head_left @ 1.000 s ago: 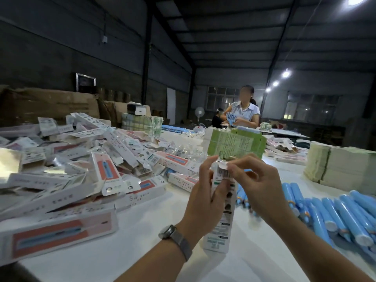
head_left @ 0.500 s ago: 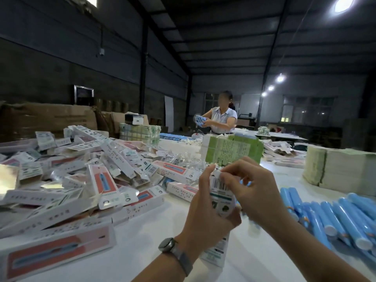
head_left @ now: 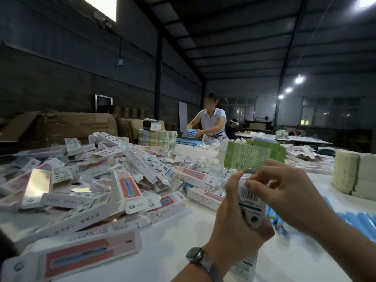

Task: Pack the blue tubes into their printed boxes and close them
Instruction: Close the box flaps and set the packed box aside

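Observation:
I hold one printed box point(head_left: 250, 202) upright in front of me, barcode side facing me. My left hand point(head_left: 234, 226), with a watch on the wrist, grips the box around its middle. My right hand point(head_left: 284, 192) pinches the flap at the box's top end. Whether a tube is inside cannot be seen. Loose blue tubes point(head_left: 358, 220) lie on the white table point(head_left: 175, 241) to the right, partly hidden behind my right forearm.
A big heap of printed boxes point(head_left: 91, 180) covers the table's left side. Green-printed stacks point(head_left: 252, 155) stand behind my hands and pale stacks point(head_left: 354, 174) at the right. A person point(head_left: 211, 123) across the table holds a bundle of blue tubes. Cardboard cartons point(head_left: 71, 125) line the left wall.
The view has tilted up and to the left. My hands have sunk lower in view, still holding the box, with my right fingers working at its top flap. The person opposite has leaned forward.

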`<state>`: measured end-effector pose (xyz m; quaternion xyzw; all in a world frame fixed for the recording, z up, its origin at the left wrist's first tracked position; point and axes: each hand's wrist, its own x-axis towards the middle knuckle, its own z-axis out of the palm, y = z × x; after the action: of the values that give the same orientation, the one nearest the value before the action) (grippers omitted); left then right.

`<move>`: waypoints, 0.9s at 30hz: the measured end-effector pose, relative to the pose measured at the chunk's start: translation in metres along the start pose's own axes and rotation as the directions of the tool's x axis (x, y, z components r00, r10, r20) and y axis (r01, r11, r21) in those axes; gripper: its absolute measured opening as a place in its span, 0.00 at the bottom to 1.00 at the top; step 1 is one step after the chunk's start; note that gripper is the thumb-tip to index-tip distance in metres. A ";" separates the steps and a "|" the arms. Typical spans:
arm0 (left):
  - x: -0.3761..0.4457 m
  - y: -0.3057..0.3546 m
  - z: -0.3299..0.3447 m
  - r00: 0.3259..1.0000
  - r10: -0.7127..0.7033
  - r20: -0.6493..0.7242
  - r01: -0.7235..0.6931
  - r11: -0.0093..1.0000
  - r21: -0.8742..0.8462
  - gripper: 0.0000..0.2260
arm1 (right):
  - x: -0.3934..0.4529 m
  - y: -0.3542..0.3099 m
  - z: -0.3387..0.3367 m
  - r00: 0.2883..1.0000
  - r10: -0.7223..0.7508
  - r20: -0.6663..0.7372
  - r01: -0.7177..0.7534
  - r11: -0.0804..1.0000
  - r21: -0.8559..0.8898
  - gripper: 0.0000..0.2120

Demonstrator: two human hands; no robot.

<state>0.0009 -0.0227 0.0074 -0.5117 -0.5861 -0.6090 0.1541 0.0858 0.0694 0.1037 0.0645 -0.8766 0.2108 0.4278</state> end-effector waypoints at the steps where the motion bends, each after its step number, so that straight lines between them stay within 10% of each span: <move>1: 0.000 -0.001 -0.001 1.000 0.001 -0.012 -0.001 1.000 0.013 0.44 | 0.000 0.000 0.001 1.000 0.011 0.012 -0.011 0.999 0.034 0.13; 6: 0.001 -0.006 -0.004 0.991 -0.015 -0.133 0.008 0.999 -0.049 0.35 | -0.009 0.006 0.014 0.998 0.051 0.048 -0.058 0.985 0.160 0.10; 17: 0.001 -0.011 -0.009 0.963 0.064 -0.263 -0.048 0.997 0.068 0.34 | -0.020 0.002 0.032 0.986 0.048 0.161 -0.001 0.961 -0.277 0.22; 24: 0.008 0.000 -0.011 0.940 -0.322 -0.114 0.183 0.755 -0.630 0.36 | -0.020 -0.009 0.035 0.973 0.069 0.221 0.023 0.922 -0.386 0.26; 27: 0.010 -0.002 -0.010 0.931 -0.346 -0.119 0.210 0.770 -0.602 0.29 | -0.021 -0.015 0.033 0.988 0.055 0.144 0.011 0.906 -0.424 0.25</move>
<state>-0.0095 -0.0269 0.0165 -0.3694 -0.4209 -0.8276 -0.0369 0.0792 0.0403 0.0740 -0.0238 -0.9321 0.0148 0.3610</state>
